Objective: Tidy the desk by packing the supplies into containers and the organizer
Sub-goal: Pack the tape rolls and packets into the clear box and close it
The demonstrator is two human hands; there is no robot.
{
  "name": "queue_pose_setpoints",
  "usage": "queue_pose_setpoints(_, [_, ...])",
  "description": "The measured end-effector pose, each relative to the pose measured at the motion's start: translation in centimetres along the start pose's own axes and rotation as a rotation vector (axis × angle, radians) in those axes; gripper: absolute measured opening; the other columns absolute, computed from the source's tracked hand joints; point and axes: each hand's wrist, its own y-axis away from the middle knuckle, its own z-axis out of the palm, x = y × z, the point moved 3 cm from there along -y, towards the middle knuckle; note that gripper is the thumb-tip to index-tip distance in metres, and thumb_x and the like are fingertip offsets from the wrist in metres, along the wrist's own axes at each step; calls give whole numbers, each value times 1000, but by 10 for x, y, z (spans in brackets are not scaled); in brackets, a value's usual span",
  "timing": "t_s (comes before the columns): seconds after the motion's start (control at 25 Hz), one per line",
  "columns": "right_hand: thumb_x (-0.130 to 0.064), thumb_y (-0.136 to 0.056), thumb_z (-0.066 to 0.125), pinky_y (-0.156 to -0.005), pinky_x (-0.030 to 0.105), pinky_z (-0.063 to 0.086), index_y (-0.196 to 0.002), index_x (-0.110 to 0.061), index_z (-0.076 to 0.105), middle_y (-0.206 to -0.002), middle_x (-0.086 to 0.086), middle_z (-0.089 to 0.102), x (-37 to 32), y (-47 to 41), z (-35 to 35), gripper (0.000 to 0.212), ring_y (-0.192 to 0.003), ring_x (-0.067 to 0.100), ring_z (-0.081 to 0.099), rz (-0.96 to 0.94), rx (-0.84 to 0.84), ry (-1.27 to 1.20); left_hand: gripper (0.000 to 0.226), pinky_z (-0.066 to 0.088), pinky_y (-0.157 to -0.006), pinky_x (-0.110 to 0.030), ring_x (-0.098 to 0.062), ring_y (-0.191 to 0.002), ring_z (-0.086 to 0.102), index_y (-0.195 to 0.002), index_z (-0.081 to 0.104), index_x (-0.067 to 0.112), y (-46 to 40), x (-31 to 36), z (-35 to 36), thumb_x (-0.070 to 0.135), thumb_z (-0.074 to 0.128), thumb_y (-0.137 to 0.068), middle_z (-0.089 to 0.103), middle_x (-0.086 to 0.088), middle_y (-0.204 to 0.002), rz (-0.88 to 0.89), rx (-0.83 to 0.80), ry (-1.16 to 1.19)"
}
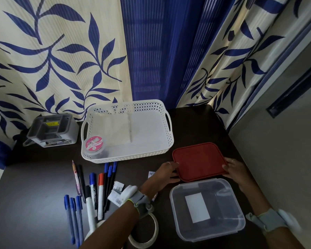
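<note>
The person is holding a red lid (pixel 198 161) by its two opposite edges. The left hand (pixel 166 174) is gripping the lid's left edge with curled fingers, and the right hand (pixel 234 170) is gripping the right edge the same way. The lid is sitting on or just above the dark desk (pixel 196 126); which of the two cannot be told. It is lying just behind a clear tub (pixel 207 209), whose open top is facing up and whose bottom is showing a white label (pixel 197 207).

A white basket (pixel 127 130) is standing behind and to the left of the lid, and a round pink-topped box (pixel 93 143) is resting in its front left corner. A grey organizer (pixel 52 130) is standing left of the basket, against the leaf-patterned curtain (pixel 61 60).

Pens and markers (pixel 92 187) are lying loose on the desk to the left of the left arm, most of them pointing away from the person. Small paper packets (pixel 116 192) are lying beside them, near the left wrist. A tape roll (pixel 144 232) is lying partly under the left forearm. Both wrists are wearing pale bands (pixel 142 201).
</note>
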Motion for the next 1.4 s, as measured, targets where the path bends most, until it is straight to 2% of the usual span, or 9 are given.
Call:
queue_pose_setpoints(0.2, [12,-91,45,-92,43,46,-133,8,43,-120,29,58,10,-5,4,43,-104,36,58,44,-4,62,42,36,-106,-41,-30,-136,36,-139,38,5,11,6,-1,20,37,-100,37,-17,-147,-43,22,102])
queue_pose_setpoints(0.36, [5,-90,51,-96,43,46,-135,2,44,-126,27,57,8,3,2,45,-108,35,58,18,-7,163,45,32,-109,-40,-29,-140,29,-141,36,8,28,6,-4,22,39,-99,31,-17,-150,-35,51,57])
queue_pose_setpoints(0.48, [2,-90,52,-96,36,44,-131,0,50,-128,24,57,-8,14,0,42,-116,35,56,-82,31,242,43,33,-110,-39,-29,-138,35,-139,39,8,48,4,-15,22,41,-98,37,-17,-147,7,65,0])
queue_pose_setpoints(0.68, [-3,-88,54,-83,29,46,-116,-6,64,-111,12,66,-53,57,22,29,-99,25,62,-353,68,255,33,41,-97,-32,-25,-119,53,-126,53,10,96,-6,-51,23,44,-97,58,-11,-118,122,173,-84])
queue_pose_setpoints(0.84, [-2,-88,57,-82,29,48,-108,-5,67,-97,5,64,-78,117,73,23,-91,18,61,-516,-134,278,27,45,-86,-24,-17,-104,58,-115,59,15,138,-28,-82,30,49,-95,63,-5,-111,128,259,-158])
queue_pose_setpoints(1.0, [3,-82,64,-74,23,48,-100,-1,70,-83,4,65,-63,154,132,19,-79,17,62,-540,-384,398,28,48,-91,-30,-19,-105,61,-109,60,15,168,-50,-101,37,50,-94,64,-8,-114,39,332,-244])
queue_pose_setpoints(1.12, [-5,-79,68,-79,24,51,-101,-9,72,-93,5,71,-37,167,165,23,-85,15,65,-544,-455,626,14,46,-93,-30,-20,-105,58,-92,55,23,179,-62,-102,37,52,-93,61,-5,-107,-25,357,-219])
queue_pose_setpoints(1.32, [-10,-81,66,-91,31,51,-108,-19,69,-108,4,70,-11,181,194,28,-102,19,65,-550,-462,831,16,45,-73,-21,-13,-82,53,-82,50,22,187,-75,-95,31,52,-94,55,-4,-90,-44,402,-180])
queue_pose_setpoints(1.4, [-9,-83,64,-90,28,51,-107,-19,69,-105,3,70,-7,189,207,26,-101,17,64,-569,-498,837,16,46,-81,-27,-16,-89,54,-84,53,20,191,-81,-102,33,52,-94,56,-7,-97,-29,452,-214])
